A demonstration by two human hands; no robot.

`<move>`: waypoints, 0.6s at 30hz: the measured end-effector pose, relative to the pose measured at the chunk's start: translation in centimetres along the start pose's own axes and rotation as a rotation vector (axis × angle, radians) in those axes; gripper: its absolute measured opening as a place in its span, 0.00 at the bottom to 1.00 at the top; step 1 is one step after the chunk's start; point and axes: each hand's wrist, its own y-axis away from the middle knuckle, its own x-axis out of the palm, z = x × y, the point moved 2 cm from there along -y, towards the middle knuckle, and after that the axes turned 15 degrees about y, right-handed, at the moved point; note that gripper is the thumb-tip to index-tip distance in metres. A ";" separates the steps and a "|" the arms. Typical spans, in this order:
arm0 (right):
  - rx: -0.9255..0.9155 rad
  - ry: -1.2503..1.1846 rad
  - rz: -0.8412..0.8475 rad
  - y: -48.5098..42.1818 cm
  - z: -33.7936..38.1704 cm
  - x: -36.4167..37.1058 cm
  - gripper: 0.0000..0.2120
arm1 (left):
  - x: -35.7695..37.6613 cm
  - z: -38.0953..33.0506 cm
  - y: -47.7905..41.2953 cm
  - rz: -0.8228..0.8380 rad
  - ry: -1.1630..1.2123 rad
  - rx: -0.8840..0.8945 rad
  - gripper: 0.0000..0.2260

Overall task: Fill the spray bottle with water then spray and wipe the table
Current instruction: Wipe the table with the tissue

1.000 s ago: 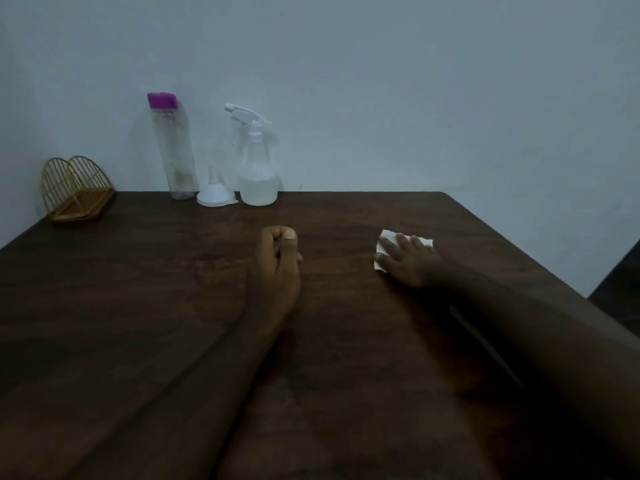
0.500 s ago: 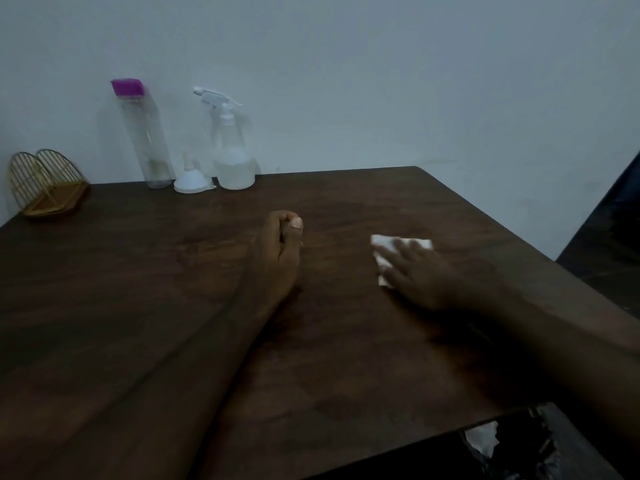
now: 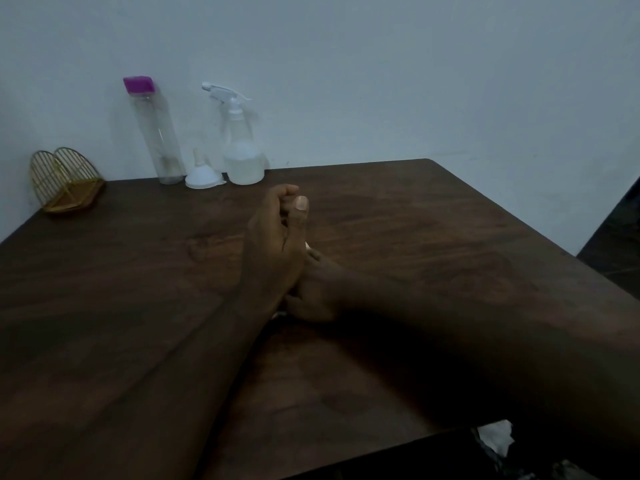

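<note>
My left hand (image 3: 277, 237) rests on the dark wooden table (image 3: 433, 237) near its middle, curled into a fist that holds nothing. My right hand (image 3: 322, 292) lies just behind it, pressed on a white cloth (image 3: 307, 245). Only small slivers of the cloth show, and my left wrist hides the right fingers. The spray bottle (image 3: 242, 157), white-triggered and about a third full of water, stands upright at the table's back edge, well away from both hands.
Beside the spray bottle, against the wall, are a white funnel (image 3: 202, 174) and a tall clear bottle (image 3: 156, 133) with a purple cap. A gold wire holder (image 3: 65, 181) sits at the back left corner. Something white and crumpled (image 3: 495, 438) lies below the table's near edge.
My right hand slid the cloth leftward and nearer across the table until it reached my left wrist. The left fist stayed put.
</note>
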 end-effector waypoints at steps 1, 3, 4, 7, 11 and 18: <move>0.015 0.019 0.007 -1.5 -1.1 0.1 0.34 | 0.0 0.1 0.0 -0.015 -0.006 -0.001 0.15; 0.084 0.023 0.022 -3.7 -3.2 -0.1 0.34 | -0.3 0.2 0.0 -0.078 -0.004 0.007 0.18; 0.135 0.010 0.044 -4.4 -4.4 -0.2 0.35 | -0.5 0.4 0.1 -0.116 -0.006 0.016 0.19; 0.305 -0.043 0.109 -5.6 -7.8 -0.4 0.32 | -0.9 1.4 0.0 -0.151 -0.041 -0.010 0.20; 0.517 -0.073 0.182 -4.6 -13.1 -0.2 0.31 | -0.9 3.1 -0.1 -0.130 -0.051 -0.076 0.19; 0.887 -0.045 0.256 4.7 -21.7 3.1 0.29 | -2.7 5.5 -1.2 -0.328 0.021 -0.324 0.14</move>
